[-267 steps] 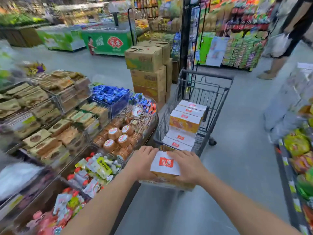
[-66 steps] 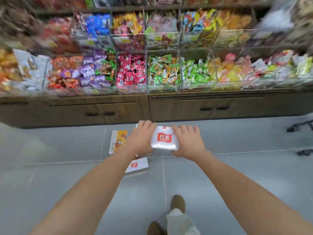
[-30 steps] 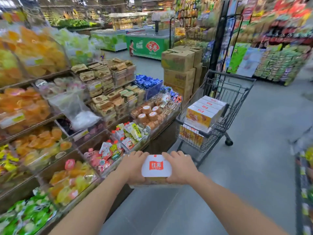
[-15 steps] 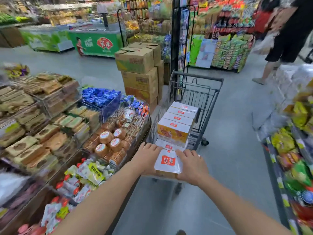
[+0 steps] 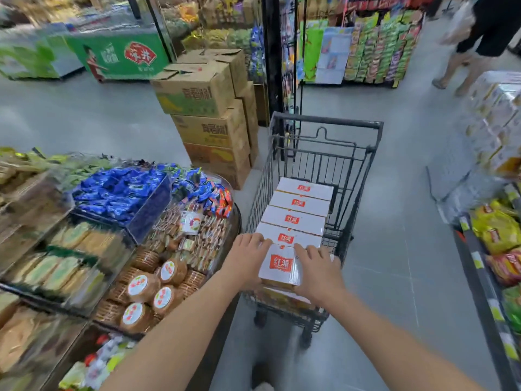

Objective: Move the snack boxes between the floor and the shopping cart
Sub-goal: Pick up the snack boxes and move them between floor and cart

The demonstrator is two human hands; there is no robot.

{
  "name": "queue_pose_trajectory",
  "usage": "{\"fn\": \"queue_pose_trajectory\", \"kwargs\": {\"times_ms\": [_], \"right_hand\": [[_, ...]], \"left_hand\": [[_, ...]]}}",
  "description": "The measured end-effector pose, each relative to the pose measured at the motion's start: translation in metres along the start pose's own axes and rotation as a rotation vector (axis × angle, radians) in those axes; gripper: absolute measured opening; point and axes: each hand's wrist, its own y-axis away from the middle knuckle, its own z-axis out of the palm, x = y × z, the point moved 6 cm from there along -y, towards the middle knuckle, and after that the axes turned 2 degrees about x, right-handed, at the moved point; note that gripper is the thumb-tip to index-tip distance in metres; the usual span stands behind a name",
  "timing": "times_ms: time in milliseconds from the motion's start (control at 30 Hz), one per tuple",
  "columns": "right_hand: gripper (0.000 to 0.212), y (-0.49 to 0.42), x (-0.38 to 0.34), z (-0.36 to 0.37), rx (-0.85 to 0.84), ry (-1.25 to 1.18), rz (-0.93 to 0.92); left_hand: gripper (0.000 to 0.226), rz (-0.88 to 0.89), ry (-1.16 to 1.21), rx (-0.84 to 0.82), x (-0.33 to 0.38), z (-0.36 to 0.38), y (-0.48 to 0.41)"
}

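Snack box [image 5: 279, 266] was held at the near end of the shopping cart [image 5: 324, 128], white top with red label facing up, clasped on its two short sides between the left hand [image 5: 247, 259] and the right hand [image 5: 317, 270]; fingers of both hands were curled down over the box edges, thumbs hidden beneath or behind, so the grip was closed on the box, not merely resting; whether the box bottom already touched anything below could not be told; four like boxes [image 5: 296, 213] lay in a row in the basket beyond it, long sides touching, labels up; the held box sat just beside the nearest of these, slightly skewed to the row and apparently a little higher; judged step: setting this box down as the fifth in the row; to do it well, square the box to its neighbour first, then lower it level, letting the far edge meet the neighbour's side so no gap is left; fingers on the far corners risk being pinched against that neighbour, so slide them back towards the near edge before release; the cart wall [image 5: 255, 207] stood close on the left, leaving the left hand little room; stacked cartons [image 5: 208, 114] stood on the floor beyond, near the cart's far left corner
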Motion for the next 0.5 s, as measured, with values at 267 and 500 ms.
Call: {"fn": "queue_pose_trajectory", "kwargs": {"times_ms": [267,500], "right_hand": [[0.09,-0.049,0.017,0.068,-0.126,0.009,0.153],[0.092,-0.073,0.023,0.113,-0.232,0.046,0.214]], "left_hand": [[0.078,0.12,-0.024,-0.126,-0.02,0.078,-0.068],[0.076,0.163,-0.012,-0.212,-0.029,0.131,-0.095]]}}
